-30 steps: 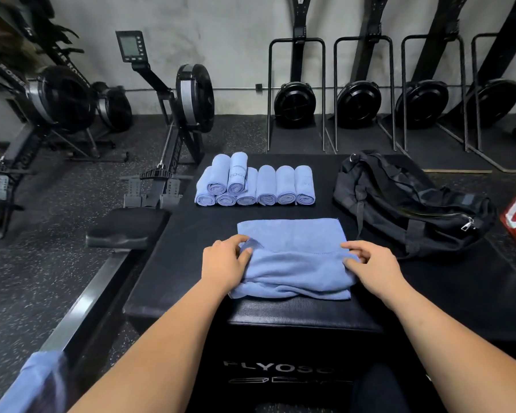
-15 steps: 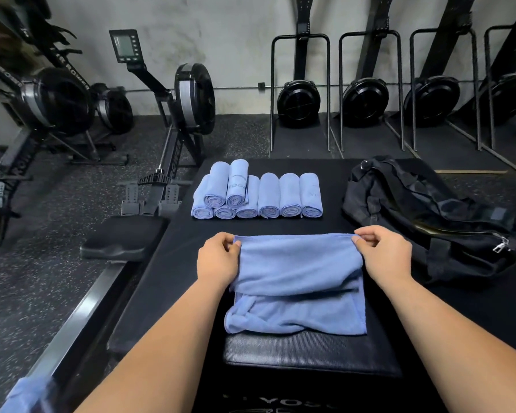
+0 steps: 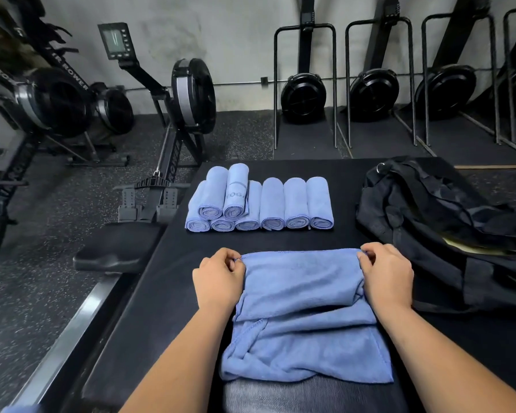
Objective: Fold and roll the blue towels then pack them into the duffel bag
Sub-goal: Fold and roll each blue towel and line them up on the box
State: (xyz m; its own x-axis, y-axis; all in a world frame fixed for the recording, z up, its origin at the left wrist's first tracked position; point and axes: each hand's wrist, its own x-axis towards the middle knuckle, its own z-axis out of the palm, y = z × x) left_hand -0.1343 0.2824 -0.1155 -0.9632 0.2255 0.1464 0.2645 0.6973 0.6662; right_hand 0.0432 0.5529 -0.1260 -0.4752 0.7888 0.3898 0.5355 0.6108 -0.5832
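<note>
1. The towel [image 3: 304, 317] lies on the pad [image 3: 167, 293], nearest the person.
2. The left hand [image 3: 218, 278] pinches its far left corner, the right hand [image 3: 385, 275] its far right corner.
3. Behind it, apart, the rolls [image 3: 259, 204] lie in a row on the pad, two more stacked on the row's left end.
4. The bag [image 3: 438, 231] lies on the pad, right of rolls and towel.
5. A rower [image 3: 191, 96] stands left of the pad, its seat [image 3: 116, 251] just beside the pad's edge.
6. More rowers [image 3: 304, 93] stand against the wall [image 3: 236, 40] behind.
</note>
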